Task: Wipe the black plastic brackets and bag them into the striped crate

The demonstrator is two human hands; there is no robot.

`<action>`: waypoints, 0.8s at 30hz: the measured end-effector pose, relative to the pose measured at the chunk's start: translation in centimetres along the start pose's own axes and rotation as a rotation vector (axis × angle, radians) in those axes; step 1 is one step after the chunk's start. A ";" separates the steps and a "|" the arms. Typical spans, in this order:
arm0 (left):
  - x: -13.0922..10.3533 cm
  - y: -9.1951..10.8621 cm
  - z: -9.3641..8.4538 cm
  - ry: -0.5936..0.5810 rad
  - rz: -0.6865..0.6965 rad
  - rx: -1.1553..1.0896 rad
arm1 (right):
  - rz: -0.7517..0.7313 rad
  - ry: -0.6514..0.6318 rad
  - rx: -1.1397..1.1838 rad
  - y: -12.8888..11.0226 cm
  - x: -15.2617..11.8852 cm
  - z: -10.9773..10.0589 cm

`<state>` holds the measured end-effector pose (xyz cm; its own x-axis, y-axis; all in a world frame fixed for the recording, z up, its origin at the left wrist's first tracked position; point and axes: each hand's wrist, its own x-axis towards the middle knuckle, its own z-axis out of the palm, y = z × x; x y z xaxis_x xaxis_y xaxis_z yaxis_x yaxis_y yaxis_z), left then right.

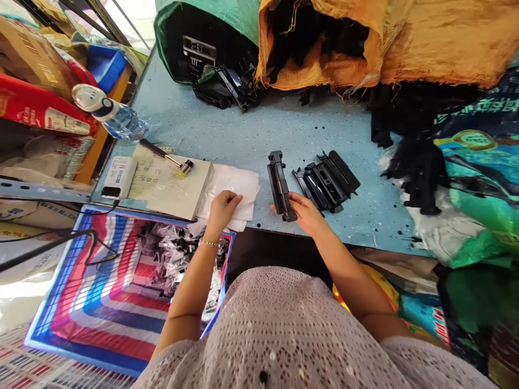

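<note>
- Water bottle (109, 114) lying at the table's left edge
- Small hammer (168, 158) on a board (178, 189)
- Orange sack (389, 43) — far side
- Striped bag (109, 302) below
</note>
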<state>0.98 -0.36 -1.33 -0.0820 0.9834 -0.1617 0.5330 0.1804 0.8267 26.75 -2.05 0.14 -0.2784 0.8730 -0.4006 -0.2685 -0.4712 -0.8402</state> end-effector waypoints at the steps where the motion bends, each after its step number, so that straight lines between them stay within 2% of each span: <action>1: 0.1 -0.3 -0.4 -0.028 -0.019 -0.033 | 0.017 -0.047 0.075 -0.1 0.4 0.7; 3: 0.2 -0.4 -0.7 -0.064 -0.036 -0.077 | 0.029 -0.141 0.216 -0.1 1.7 2.5; 5: -0.1 -0.2 -0.9 -0.049 -0.012 -0.089 | 0.028 -0.208 0.312 0.4 3.6 4.5; 7: -0.7 0.2 -1.3 -0.032 0.088 0.013 | 0.024 -0.187 0.305 1.2 5.1 6.1; 9: -1.2 0.5 -2.1 -0.017 0.220 0.240 | -0.003 -0.095 0.230 1.8 5.8 6.9; 11: -1.4 0.5 -3.1 -0.001 0.304 0.431 | -0.049 -0.037 0.178 2.1 5.1 6.6; 13: -1.1 0.2 -3.9 0.031 0.333 0.447 | -0.001 -0.115 0.207 2.1 3.6 5.3; 16: -0.6 -0.2 -4.5 0.061 0.379 0.290 | 0.292 -0.349 0.305 2.6 1.5 3.0; 19: -1.4 0.0 -4.8 0.075 0.479 0.237 | 0.485 -0.469 0.373 3.9 1.3 2.5; 22: -3.9 1.1 -4.7 0.028 0.617 0.256 | 0.446 -0.457 0.367 4.7 2.5 3.7; 24: -5.8 1.7 -4.0 -0.074 0.701 0.236 | 0.275 -0.308 0.167 4.7 3.0 4.8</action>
<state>-0.98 -5.64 3.15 0.3962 0.8611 0.3187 0.6066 -0.5061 0.6131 20.26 -2.23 -3.23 -0.6149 0.6461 -0.4522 -0.2847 -0.7166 -0.6368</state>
